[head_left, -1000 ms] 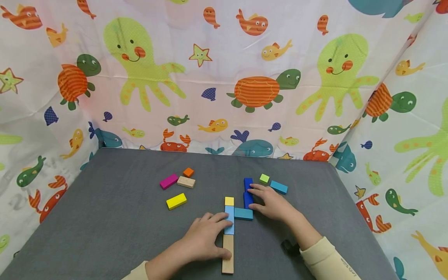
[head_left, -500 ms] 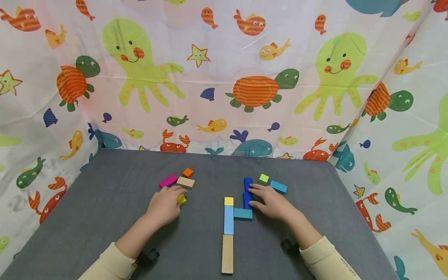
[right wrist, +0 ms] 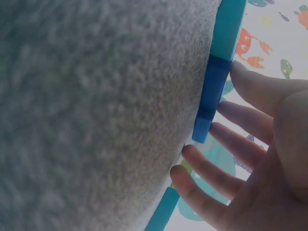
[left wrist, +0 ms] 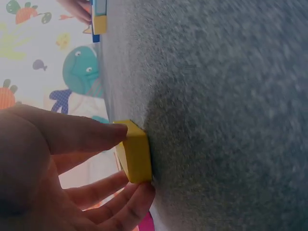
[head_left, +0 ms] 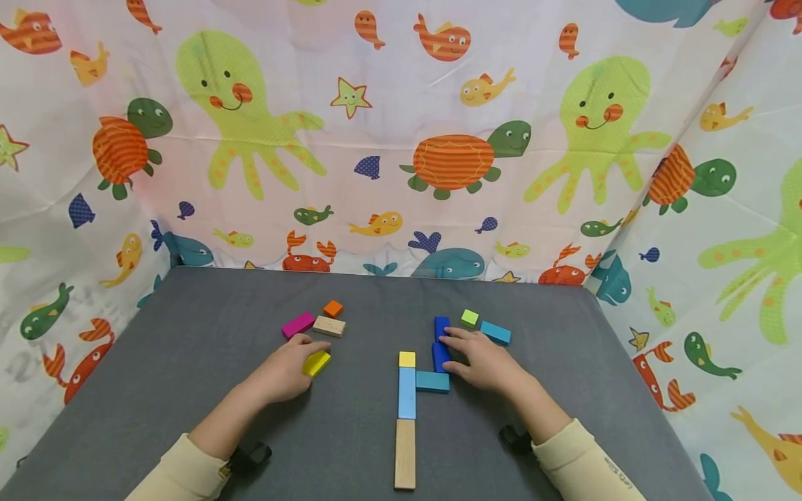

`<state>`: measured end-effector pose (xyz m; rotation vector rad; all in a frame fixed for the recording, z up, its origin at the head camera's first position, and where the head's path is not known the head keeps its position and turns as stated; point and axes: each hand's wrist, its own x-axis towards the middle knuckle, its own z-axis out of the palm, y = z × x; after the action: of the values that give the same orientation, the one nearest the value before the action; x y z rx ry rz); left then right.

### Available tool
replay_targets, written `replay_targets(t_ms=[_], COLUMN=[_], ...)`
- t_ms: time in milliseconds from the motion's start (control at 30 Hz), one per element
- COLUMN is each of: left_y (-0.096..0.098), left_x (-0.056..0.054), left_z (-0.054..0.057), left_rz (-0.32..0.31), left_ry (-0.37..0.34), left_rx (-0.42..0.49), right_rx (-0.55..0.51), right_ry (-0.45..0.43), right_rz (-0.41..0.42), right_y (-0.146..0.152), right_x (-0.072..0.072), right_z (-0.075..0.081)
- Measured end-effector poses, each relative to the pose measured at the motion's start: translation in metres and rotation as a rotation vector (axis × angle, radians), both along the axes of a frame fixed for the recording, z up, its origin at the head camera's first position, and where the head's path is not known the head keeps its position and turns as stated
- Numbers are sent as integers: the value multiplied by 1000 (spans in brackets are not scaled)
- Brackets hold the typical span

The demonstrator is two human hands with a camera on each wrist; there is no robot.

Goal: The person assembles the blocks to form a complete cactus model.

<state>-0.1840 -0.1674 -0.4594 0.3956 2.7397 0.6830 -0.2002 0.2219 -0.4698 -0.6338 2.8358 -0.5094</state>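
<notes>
My left hand [head_left: 283, 369] pinches a yellow block [left wrist: 136, 156] between thumb and fingers, low over the grey cloth. My right hand [head_left: 482, 358] lies with spread fingers against two dark blue blocks [right wrist: 215, 83] set end to end. Its thumb and fingertips are right at their upper edges in the right wrist view. Those blocks stand at the right end of a teal block [head_left: 432, 381]. The teal block meets a light blue block [head_left: 407, 393], which has a small yellow cube [head_left: 407, 360] at its far end and a long wooden block [head_left: 405, 454] at its near end.
Beyond my left hand lie a magenta block [head_left: 298, 325], a plain wooden block [head_left: 328, 326] and an orange cube [head_left: 333, 309]. Past my right hand are a green cube [head_left: 469, 318] and another teal block [head_left: 496, 332]. A sea-animal curtain [head_left: 388, 118] surrounds the grey table [head_left: 207, 334].
My left hand has left the light blue and long wooden blocks, reached across to the left and taken hold of the yellow block. My right hand has stayed at the dark blue blocks.
</notes>
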Motion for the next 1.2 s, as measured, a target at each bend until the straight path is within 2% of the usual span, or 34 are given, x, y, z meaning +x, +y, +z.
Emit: replay_targets(t_ms=[333,633,800,1000,1200], left_y=[3,2,4,4,4], left_x=[-1,-4,-5,-6,-7], left_z=[1,0,0,2,1], left_rz=[-20,-16,2,-6,-14], left_ry=[-17,-71,-64,-41,-12], left_rx=[1,2,4,5,11], right_rx=[4,-29,-28,-24,-9], right_ry=[4,1,-11,0,-41], right_rz=[-24,33,51,47,93], right_y=[-1,-8,-6,-3,-3], right_x=[1,-11,-9,-9,-10], right_z=[3,3,4,5,6])
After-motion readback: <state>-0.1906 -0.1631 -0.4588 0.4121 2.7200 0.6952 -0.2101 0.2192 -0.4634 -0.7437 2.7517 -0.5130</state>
